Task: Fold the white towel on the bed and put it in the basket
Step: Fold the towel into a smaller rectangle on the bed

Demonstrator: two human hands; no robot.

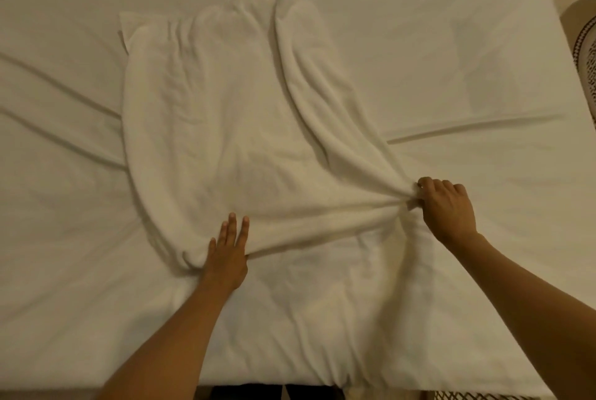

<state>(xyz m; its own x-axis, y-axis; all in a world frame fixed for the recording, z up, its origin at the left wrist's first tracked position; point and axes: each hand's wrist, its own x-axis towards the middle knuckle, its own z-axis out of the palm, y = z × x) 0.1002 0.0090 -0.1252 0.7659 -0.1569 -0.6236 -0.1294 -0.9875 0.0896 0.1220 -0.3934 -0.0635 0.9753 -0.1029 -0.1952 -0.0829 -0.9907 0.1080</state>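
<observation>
The white towel (pixel 225 128) lies spread on the bed (pixel 451 45), its long axis running from the near edge toward the far side, still rumpled along its right flank. The right hand (pixel 446 206) is closed in a pinch on the towel's near right corner, bunching the cloth. The left hand (pixel 229 251) rests open and flat, fingers extended, pressing the near left corner. Both hands sit at the near end (so the fold probably goes away from the person). A woven basket (pixel 585 48) shows at the far right, off the bed.
</observation>
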